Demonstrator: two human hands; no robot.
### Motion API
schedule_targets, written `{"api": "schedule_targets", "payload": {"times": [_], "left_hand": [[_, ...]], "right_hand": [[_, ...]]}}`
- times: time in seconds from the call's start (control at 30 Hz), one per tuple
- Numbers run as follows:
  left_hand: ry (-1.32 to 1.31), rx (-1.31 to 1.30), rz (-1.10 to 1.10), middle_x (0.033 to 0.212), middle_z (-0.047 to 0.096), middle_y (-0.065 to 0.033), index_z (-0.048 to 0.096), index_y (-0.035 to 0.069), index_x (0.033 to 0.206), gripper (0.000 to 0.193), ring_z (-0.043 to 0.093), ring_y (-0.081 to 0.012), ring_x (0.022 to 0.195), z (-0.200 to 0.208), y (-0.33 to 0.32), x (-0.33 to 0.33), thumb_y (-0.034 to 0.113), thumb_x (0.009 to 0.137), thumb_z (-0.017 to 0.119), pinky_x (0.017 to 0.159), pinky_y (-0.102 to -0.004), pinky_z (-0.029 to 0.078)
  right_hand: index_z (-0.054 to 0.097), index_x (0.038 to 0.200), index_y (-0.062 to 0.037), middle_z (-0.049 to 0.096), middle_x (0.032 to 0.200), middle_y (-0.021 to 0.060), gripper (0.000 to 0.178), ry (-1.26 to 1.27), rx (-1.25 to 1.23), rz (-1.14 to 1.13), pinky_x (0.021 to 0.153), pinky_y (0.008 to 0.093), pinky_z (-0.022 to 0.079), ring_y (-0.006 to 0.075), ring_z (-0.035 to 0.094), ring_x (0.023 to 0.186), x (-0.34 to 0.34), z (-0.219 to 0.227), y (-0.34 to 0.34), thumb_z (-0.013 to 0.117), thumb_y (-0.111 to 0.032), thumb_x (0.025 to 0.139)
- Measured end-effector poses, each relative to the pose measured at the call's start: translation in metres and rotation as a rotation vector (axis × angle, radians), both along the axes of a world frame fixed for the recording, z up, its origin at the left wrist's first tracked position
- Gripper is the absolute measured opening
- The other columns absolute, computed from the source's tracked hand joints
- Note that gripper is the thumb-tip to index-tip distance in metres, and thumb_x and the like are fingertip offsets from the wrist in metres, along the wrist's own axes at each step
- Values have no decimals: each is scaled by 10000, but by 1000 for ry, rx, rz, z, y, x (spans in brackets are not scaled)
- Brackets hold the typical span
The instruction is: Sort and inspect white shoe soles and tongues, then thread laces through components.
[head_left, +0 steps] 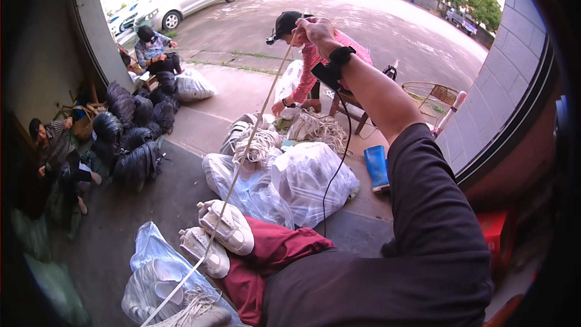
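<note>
My right hand [319,31] is raised high, its fingers pinched on one end of a long white cord [243,160]. The cord runs taut down to the left, past my shoes [227,227], and leaves by the lower edge. My left hand is out of sight. A black band [342,56] circles my right wrist, with a dark device [327,77] beside it and a black cable [339,172] hanging down. By the lower edge, a bundle of loose white cords [196,310] lies next to a clear plastic bag [145,287].
Large clear plastic bags [315,178] and heaps of white cords [318,131] lie ahead. A person in pink [311,66] bends over them. Black bundles [136,157] are piled left, near two seated people. A blue boot-like object [376,166] and red box [495,233] are at right.
</note>
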State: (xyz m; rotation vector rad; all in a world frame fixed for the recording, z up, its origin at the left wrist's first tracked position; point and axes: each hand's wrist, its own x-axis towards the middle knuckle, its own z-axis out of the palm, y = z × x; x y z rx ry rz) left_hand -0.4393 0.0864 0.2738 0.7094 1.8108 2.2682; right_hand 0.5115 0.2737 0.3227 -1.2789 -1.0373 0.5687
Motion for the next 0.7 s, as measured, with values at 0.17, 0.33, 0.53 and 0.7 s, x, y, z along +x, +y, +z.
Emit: {"api": "schedule_targets", "payload": {"times": [0.17, 0.33, 0.53, 0.7], "left_hand": [[-12, 2, -33, 849, 614, 15, 684, 82, 1071, 361, 496, -58, 705, -5, 14, 13, 357, 837, 706, 597, -217, 370], [-11, -21, -17, 834, 605, 19, 685, 86, 1060, 361, 498, -59, 713, -9, -6, 8, 366, 834, 709, 605, -220, 370], [38, -96, 160, 816, 594, 25, 686, 90, 1047, 361, 501, -60, 723, 11, -139, -48, 378, 832, 712, 613, -224, 371], [100, -166, 451, 801, 585, 29, 687, 93, 1037, 361, 503, -61, 731, 58, -350, -118, 387, 829, 714, 621, -227, 371]], "right_hand": [[646, 801, -22, 680, 676, 98, 216, 99, 81, 9, 343, 244, 395, 107, 570, 437, 2, 1, 4, 555, -155, 945], [645, 800, -2, 688, 707, 106, 223, 57, 60, 54, 372, 243, 442, 119, 615, 492, -9, -6, 9, 554, -147, 944], [610, 1020, -21, 715, 924, 123, 204, 16, -60, 285, 506, 238, 527, 159, 674, 663, 16, -10, 40, 508, -191, 970], [618, 1119, 6, 680, 1087, 124, 258, 44, -23, 256, 833, 236, 541, 157, 668, 933, -30, 1, 29, 534, -189, 971]]}}
